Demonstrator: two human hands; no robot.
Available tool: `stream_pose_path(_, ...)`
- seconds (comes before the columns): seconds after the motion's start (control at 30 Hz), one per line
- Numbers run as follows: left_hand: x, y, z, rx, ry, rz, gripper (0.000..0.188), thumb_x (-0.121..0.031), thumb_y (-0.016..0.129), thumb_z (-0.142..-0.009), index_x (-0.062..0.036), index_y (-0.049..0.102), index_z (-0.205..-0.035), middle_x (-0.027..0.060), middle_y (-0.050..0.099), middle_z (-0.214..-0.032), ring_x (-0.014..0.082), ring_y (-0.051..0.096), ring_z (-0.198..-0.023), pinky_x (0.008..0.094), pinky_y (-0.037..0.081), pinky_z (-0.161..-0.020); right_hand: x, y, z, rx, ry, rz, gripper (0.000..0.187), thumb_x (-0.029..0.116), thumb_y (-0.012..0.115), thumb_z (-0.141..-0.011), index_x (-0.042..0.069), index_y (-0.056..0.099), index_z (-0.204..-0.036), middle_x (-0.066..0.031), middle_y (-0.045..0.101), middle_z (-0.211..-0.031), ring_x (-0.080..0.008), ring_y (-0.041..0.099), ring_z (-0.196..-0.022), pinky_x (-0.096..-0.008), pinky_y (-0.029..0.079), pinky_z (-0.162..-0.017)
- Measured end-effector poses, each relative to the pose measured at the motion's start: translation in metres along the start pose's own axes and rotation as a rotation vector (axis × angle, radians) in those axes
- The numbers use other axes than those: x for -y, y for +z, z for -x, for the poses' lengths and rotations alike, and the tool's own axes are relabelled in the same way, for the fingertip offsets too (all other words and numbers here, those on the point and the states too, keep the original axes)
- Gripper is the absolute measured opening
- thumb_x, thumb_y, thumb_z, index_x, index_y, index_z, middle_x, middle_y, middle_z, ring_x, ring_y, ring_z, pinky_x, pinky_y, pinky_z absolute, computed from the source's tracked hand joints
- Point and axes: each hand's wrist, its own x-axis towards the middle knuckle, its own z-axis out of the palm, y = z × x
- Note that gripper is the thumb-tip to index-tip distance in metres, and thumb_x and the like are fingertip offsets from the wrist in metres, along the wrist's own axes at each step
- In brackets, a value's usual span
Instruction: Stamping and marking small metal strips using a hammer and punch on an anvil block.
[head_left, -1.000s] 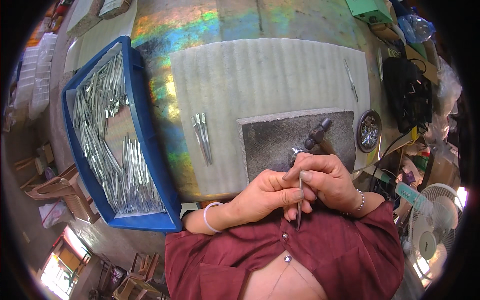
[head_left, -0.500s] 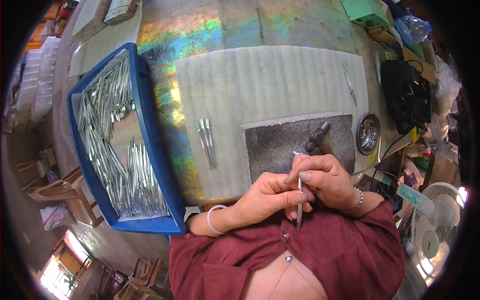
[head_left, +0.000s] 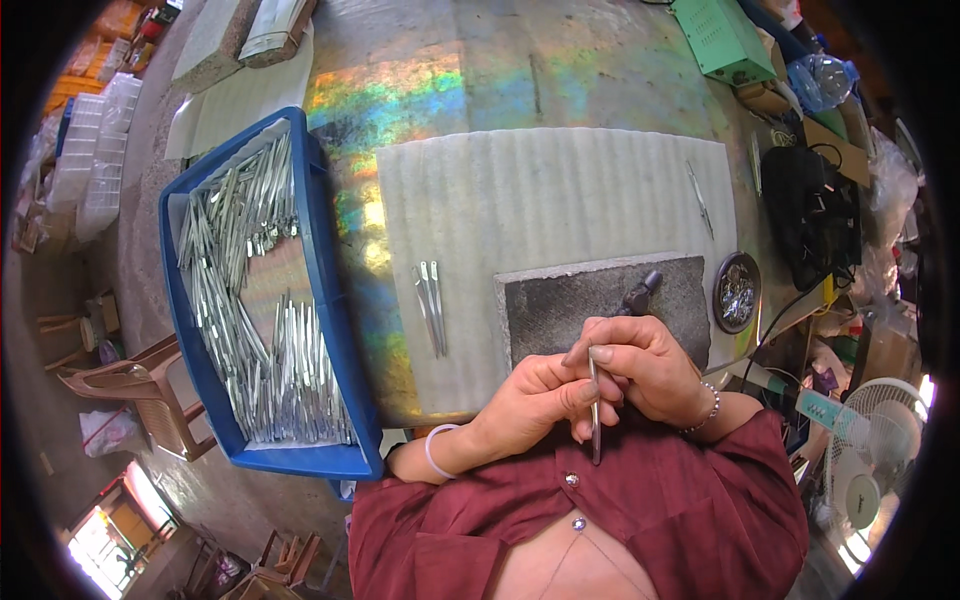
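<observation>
Close in front of my chest, both hands hold one slim, pointed metal strip (head_left: 596, 440) upright in the picture. My left hand (head_left: 540, 395) pinches its middle between thumb and fingers. At the upper end, my right hand (head_left: 655, 375) grips with thumb and curled fingers, hiding that tip. Just beyond the hands lies a dark, rough stone block (head_left: 555, 305), and on it a hammer (head_left: 642, 292), its handle mostly hidden by my right hand. Three similar metal strips (head_left: 430, 310) with holed ends lie side by side on the pale foam mat (head_left: 540, 200).
At left stands a blue tray (head_left: 316, 200) heaped with metal strips. A dark round dish (head_left: 736, 325) of small shiny parts sits right of the block. Beyond it lie a thin metal tool (head_left: 702, 200) and a black bag (head_left: 810, 215). A fan (head_left: 870, 470) stands lower right.
The view has shifted, so the table, tray and block appear lower and slightly right or left of before. Both hands keep the same hold on the metal strip, with little visible finger movement.
</observation>
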Motion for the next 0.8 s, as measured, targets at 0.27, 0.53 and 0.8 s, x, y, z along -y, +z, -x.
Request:
stream_pose_path(0.27, -0.005, 0.001, -0.001, 0.009, 0.051, -0.111, 0.026, -0.02, 0.046, -0.097, 0.0009, 0.06, -0.103, 0.0059, 0.064, -0.081, 0.0056, 0.054, -0.061, 0.0172, 0.045, -0.059, 0.005, 0.006, 0.0, -0.05, 0.033, -0.094, 0.023, 0.009, 0.044, -0.092, -0.002, 0.054, -0.109, -0.0031, 0.052, -0.061, -0.0132, 0.056, -0.051, -0.0228, 0.043, -0.048)
stream_pose_path(0.53, -0.018, 0.009, 0.008, -0.159, 0.212, -0.302, 0.041, -0.014, 0.042, -0.098, -0.0028, 0.036, -0.136, 0.0027, 0.059, -0.077, 0.0038, 0.048, -0.057, 0.0162, 0.04, -0.055, 0.004, 0.0, 0.0, -0.089, -0.102, -0.109, 0.027, 0.01, 0.044, -0.092, 0.002, 0.048, -0.117, -0.0053, 0.053, -0.092, -0.0084, 0.048, -0.061, -0.021, 0.041, -0.052)
stream_pose_path(0.8, -0.024, 0.003, 0.009, -0.152, 0.157, -0.355, 0.044, -0.014, 0.044, -0.097, -0.0034, 0.034, -0.138, 0.0021, 0.059, -0.076, 0.0027, 0.046, -0.057, 0.0155, 0.037, -0.053, 0.003, -0.002, 0.0, -0.165, -0.047, -0.124, 0.021, 0.007, 0.046, -0.09, 0.002, 0.049, -0.111, -0.0045, 0.053, -0.085, -0.0078, 0.046, -0.057, -0.0217, 0.04, -0.049)
